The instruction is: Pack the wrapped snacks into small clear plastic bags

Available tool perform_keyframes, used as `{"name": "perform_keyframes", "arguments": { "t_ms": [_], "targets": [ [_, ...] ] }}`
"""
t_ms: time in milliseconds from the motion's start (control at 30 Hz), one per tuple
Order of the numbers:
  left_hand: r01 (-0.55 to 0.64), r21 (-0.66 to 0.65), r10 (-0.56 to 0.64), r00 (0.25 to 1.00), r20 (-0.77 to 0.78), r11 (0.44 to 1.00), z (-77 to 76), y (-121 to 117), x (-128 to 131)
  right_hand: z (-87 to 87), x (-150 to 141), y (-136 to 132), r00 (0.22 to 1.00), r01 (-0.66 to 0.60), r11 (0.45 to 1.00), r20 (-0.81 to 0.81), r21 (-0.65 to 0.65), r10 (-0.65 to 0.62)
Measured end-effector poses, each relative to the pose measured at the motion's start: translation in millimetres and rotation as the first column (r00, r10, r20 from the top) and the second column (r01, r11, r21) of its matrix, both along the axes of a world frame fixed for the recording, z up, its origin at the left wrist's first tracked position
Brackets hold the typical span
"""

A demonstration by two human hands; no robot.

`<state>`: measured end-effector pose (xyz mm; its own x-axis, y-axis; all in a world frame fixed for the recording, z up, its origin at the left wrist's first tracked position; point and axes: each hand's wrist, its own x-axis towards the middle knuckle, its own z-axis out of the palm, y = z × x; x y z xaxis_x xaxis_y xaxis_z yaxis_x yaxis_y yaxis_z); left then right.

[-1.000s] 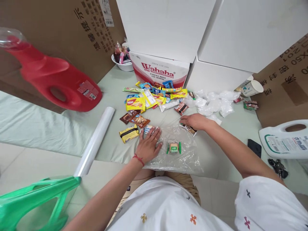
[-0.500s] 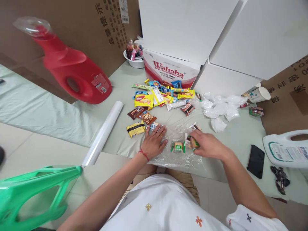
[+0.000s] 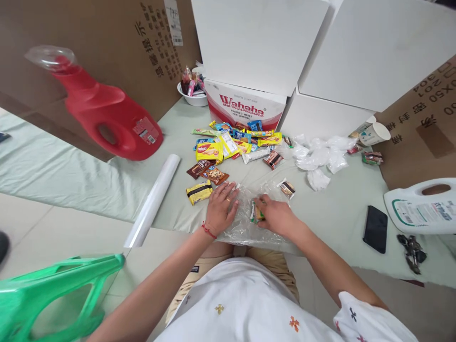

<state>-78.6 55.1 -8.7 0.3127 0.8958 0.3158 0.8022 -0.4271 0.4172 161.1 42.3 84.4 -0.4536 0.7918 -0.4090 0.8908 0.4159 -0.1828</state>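
Observation:
My left hand (image 3: 221, 208) lies flat with fingers spread on the left edge of a clear plastic sheet (image 3: 245, 227) spread on the pale green cloth. My right hand (image 3: 275, 214) rests on the middle of the sheet, fingers curled over small green-wrapped snacks (image 3: 257, 212). A brown-and-white snack packet (image 3: 287, 188) lies just beyond the sheet's far right corner. A yellow packet (image 3: 199, 192) sits left of my left hand.
A pile of snack packets (image 3: 231, 142) lies farther back before a Wahaha box (image 3: 245, 107). Crumpled white wrappers (image 3: 320, 159), paper cups (image 3: 374, 133), a plastic roll (image 3: 154, 199), a red jug (image 3: 107, 118), a phone (image 3: 375, 228), keys (image 3: 413, 249), a white jug (image 3: 423, 206) and a green stool (image 3: 53, 294) surround.
My right hand drew back from the far packets with a small snack and moved left onto the sheet beside the green-wrapped one. My left hand stayed flat on the sheet.

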Motion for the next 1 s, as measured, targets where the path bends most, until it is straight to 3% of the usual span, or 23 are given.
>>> {"name": "perform_keyframes", "arguments": {
  "t_ms": [100,233,367,467,600,700,767,833,900,1000],
  "targets": [
    [-0.023,0.007,0.023,1.000,-0.002,1.000,18.4,8.0,3.7,-5.4,6.0,9.2,0.993,0.005,1.000,-0.121,-0.007,-0.006],
    [0.102,-0.109,-0.111,0.991,-0.079,0.989,28.8,41.6,28.9,-12.9,28.5,53.6,0.983,0.031,0.979,-0.183,0.203,0.007],
    [0.184,-0.244,-0.241,0.944,-0.227,0.952,23.8,81.1,51.9,-25.2,34.5,101.2,0.981,-0.173,0.981,-0.075,0.090,0.180],
    [0.235,-0.311,-0.333,0.889,-0.313,0.921,29.2,94.9,49.7,-21.7,41.1,107.7,0.982,-0.183,0.981,-0.027,0.060,0.185],
    [0.353,-0.291,-0.435,0.848,-0.301,0.889,50.1,80.7,31.7,-11.0,58.3,71.1,0.982,-0.138,0.972,-0.098,0.193,0.159],
    [0.436,-0.136,-0.454,0.816,-0.356,0.890,56.3,48.6,20.8,-23.4,67.9,28.3,0.957,-0.218,0.890,-0.090,0.400,0.276],
    [0.512,-0.082,-0.502,0.778,-0.378,0.855,50.2,23.5,15.5,-41.7,72.7,2.3,0.920,-0.295,0.821,-0.087,0.489,0.382],
    [0.585,-0.094,-0.577,0.737,-0.352,0.805,38.9,0.6,11.4,-60.0,78.2,-18.7,0.889,-0.332,0.791,-0.111,0.514,0.445],
    [0.619,-0.139,-0.630,0.725,-0.278,0.773,27.7,-16.6,9.2,-71.3,84.8,-35.9,0.880,-0.305,0.804,-0.172,0.510,0.443],
    [0.592,-0.190,-0.621,0.759,-0.193,0.783,18.0,-29.1,11.5,-71.8,90.6,-61.2,0.881,-0.134,0.855,-0.334,0.502,0.334]
  ]
}}
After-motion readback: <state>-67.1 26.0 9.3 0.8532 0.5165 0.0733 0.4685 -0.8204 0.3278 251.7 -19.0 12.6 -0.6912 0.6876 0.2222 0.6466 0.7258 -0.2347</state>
